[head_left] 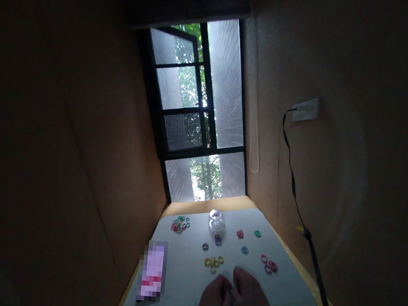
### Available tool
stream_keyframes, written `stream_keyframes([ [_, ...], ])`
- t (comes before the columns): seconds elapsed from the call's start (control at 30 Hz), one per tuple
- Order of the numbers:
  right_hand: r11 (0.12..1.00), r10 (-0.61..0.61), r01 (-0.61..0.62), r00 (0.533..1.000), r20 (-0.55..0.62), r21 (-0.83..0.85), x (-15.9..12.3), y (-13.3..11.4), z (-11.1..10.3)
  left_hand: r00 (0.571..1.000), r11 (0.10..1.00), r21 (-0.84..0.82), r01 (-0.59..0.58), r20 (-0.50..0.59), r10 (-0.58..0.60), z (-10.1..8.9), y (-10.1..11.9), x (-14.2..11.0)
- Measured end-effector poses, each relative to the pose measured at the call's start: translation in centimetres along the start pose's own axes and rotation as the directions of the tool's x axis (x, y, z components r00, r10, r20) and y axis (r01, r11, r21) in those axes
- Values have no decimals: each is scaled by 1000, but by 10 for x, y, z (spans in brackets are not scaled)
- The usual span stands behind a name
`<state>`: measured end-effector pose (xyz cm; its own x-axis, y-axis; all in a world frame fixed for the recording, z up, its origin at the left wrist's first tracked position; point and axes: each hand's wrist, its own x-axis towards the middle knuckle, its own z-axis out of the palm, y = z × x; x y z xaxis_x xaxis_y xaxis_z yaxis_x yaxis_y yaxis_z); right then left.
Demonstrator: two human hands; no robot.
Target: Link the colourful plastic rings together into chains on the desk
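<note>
My left hand (216, 298) and my right hand (249, 292) meet over the near part of the white table (181, 284), fingers closed. A tiny pale bit shows between the fingertips, too small and dim to name. Just beyond them lies a cluster of yellow rings (213, 263). Pink-red rings (269, 264) lie to the right of my right hand. Farther off are small piles of black rings (205, 247), purple rings (218, 240), blue rings (244, 250), red rings (240, 234) and green rings (257, 234).
A clear jar (216, 222) stands at the table's far side. Mixed coloured rings (180, 225) are heaped at the far left. A blurred purple item (153, 270) lies by the left edge. Walls flank both sides; a black cord (294, 184) hangs from a wall outlet (306, 109).
</note>
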<state>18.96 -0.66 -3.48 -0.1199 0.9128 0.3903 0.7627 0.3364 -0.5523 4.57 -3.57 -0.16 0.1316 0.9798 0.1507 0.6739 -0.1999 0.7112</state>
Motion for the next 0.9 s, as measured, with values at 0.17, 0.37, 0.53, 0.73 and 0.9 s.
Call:
stream_keyframes([
  [0.17,1000,-4,4,1000,23,-10,1,-3,-3,1000,1000,-11,12,3,-12,-2,4,-2],
  [0.37,1000,-3,2,999,40,19,-1,-5,-7,1000,998,-56,0,-6,0,-6,10,-5],
  [0.53,1000,1,-1,998,58,-14,0,-4,-5,1000,999,-50,-16,-9,16,-4,6,-5],
  [0.73,999,-4,5,999,46,-33,1,-3,-3,1000,998,-60,-28,-8,28,-6,7,-6],
  [0.9,1000,7,-5,998,57,-28,0,-4,-6,999,998,-58,-31,-16,30,-5,7,-7],
])
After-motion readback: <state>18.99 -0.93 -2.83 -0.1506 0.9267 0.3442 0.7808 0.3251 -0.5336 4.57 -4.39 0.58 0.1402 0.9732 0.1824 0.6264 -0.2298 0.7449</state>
